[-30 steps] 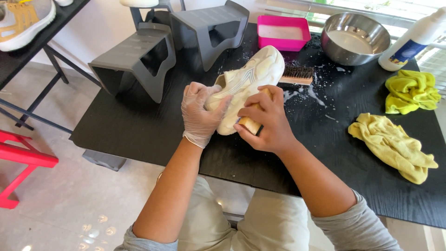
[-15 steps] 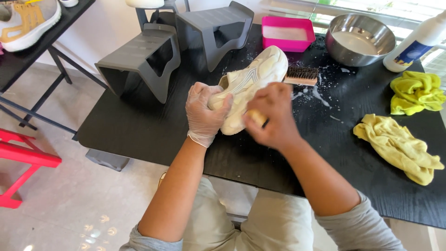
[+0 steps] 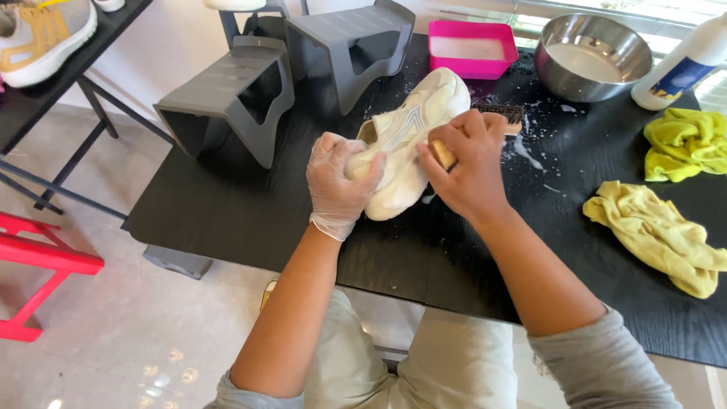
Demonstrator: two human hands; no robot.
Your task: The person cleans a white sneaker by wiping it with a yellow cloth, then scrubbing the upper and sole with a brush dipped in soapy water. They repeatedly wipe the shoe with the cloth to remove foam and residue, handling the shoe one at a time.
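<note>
At nine o'clock of the scene a red metal frame [image 3: 38, 261] stands on the pale tiled floor, and above it a grey and yellow sneaker [image 3: 42, 34] rests on a dark side shelf. Moving inward, two grey plastic shoe stands [image 3: 227, 98] sit at the eleven o'clock end of the black wooden worktop [image 3: 227, 220].

At the centre, the left hand [image 3: 337, 182], in a thin clear glove, is closed around the heel end of a cream-white chunky sneaker [image 3: 413, 129], which it holds tilted just above the worktop with the toe pointing to twelve o'clock. The bare right hand [image 3: 469, 163] is clenched on a small wooden-backed brush [image 3: 443, 154], pressed against the sneaker's side at about three o'clock of the shoe. I judge the scrubbing step to be under way on that flank; a further stroke would call for a firm grip at the heel and steady pressure along the side panel.

Just behind the right hand lies a second dark-bristled brush [image 3: 503, 113], with white suds spattered around it. At twelve o'clock sits a pink rectangular tray [image 3: 473, 64], then a round steel bowl [image 3: 594, 87] of cloudy water, then a white plastic bottle [image 3: 685, 64] at two o'clock. Two yellow cloths lie crumpled at three o'clock, one [image 3: 685, 144] above the other [image 3: 659, 235].
</note>
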